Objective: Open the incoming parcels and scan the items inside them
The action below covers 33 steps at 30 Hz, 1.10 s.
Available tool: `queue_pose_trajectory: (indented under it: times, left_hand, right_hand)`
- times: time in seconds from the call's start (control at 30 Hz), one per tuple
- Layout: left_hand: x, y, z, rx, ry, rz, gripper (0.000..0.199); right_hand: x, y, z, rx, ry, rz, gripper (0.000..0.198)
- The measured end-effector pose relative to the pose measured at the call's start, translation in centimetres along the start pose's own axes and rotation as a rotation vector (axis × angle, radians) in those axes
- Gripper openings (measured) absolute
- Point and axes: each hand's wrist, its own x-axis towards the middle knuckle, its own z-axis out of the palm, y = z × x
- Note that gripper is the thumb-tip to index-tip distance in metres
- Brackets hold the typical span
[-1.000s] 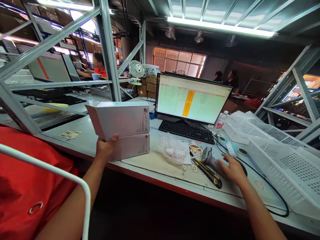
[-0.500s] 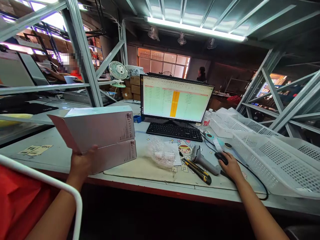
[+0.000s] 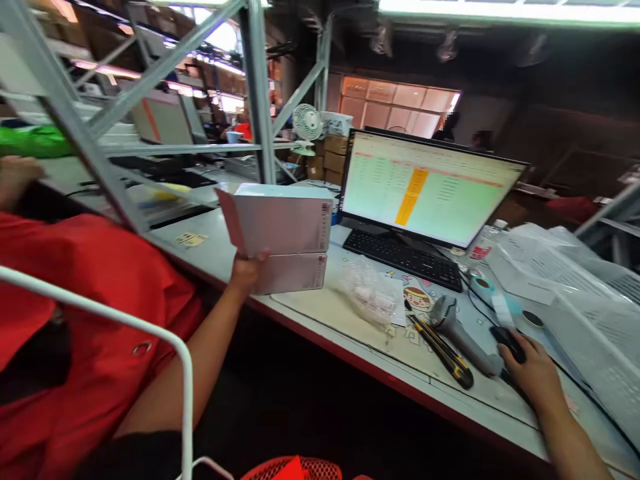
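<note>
My left hand [image 3: 246, 272] is closed on two stacked white boxes at the desk's front edge, its thumb against their near face and its other fingers mostly hidden. The upper box [image 3: 283, 223] has a flap standing out on its left side; the lower box [image 3: 295, 273] sits directly beneath. Both carry small printed labels at the right end. My right hand [image 3: 537, 373] rests curled over a black computer mouse [image 3: 509, 341]. Beside it lie a grey barcode scanner [image 3: 463, 337] and a black-and-yellow utility knife [image 3: 443, 350]. Clear bubble wrap [image 3: 367, 293] lies between the hands.
A monitor [image 3: 425, 190] showing a spreadsheet stands behind a black keyboard [image 3: 403, 259]. White perforated baskets [image 3: 595, 320] line the right side. Metal shelf posts [image 3: 260, 93] rise at the left. A person's red clothing [image 3: 95, 287] and a white tube [image 3: 186, 400] fill the near left.
The view has swung right-to-left, so the desk things appear farther right and more red clothing shows. Both hands keep their holds on the boxes and the mouse.
</note>
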Motion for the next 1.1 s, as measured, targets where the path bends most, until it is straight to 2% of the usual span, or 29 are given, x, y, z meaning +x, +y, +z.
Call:
queue_pose_trajectory:
  times: [0.1, 0.23, 0.33, 0.43, 0.5, 0.63, 0.7, 0.83, 0.93, 1.1]
  left_hand:
    - [-0.1, 0.0, 0.1, -0.038, 0.050, -0.042, 0.088]
    - [-0.5, 1.0, 0.3, -0.065, 0.025, -0.010, 0.087]
    - [-0.6, 1.2, 0.2, -0.063, 0.011, -0.007, 0.087]
    - [-0.5, 1.0, 0.0, -0.070, -0.001, -0.016, 0.086]
    - [-0.5, 0.9, 0.0, -0.072, 0.005, -0.038, 0.088]
    - [-0.4, 1.3, 0.2, -0.050, 0.031, -0.059, 0.090]
    - [-0.4, 2.0, 0.3, -0.031, 0.011, -0.044, 0.090]
    - [-0.5, 4.1, 0.4, 0.026, -0.058, -0.013, 0.094]
    - [-0.6, 5.4, 0.4, 0.060, -0.097, 0.018, 0.092]
    - [-0.7, 5.2, 0.7, 0.029, -0.116, 0.018, 0.094]
  right_hand:
    - [0.1, 0.9, 0.1, 0.004, -0.029, -0.003, 0.080]
    - [0.0, 0.1, -1.2, -0.018, -0.075, 0.031, 0.073]
    - [-0.1, -1.9, -2.6, -0.009, -0.065, 0.031, 0.072]
    - [0.0, -5.0, -4.1, 0.019, 0.035, -0.017, 0.069]
    - [0.0, -7.3, -4.6, 0.042, -0.005, -0.044, 0.066]
    - [-0.4, -11.2, -3.5, 0.046, -0.307, -0.049, 0.079]
    - [-0.6, -12.4, -2.2, -0.010, -0.393, -0.061, 0.084]
    - [-0.7, -13.4, -0.2, -0.110, -0.402, -0.110, 0.078]
    - [-0.5, -13.6, 0.1, -0.139, -0.387, -0.107, 0.074]
    - [-0.6, -13.7, 0.0, -0.145, -0.402, -0.099, 0.075]
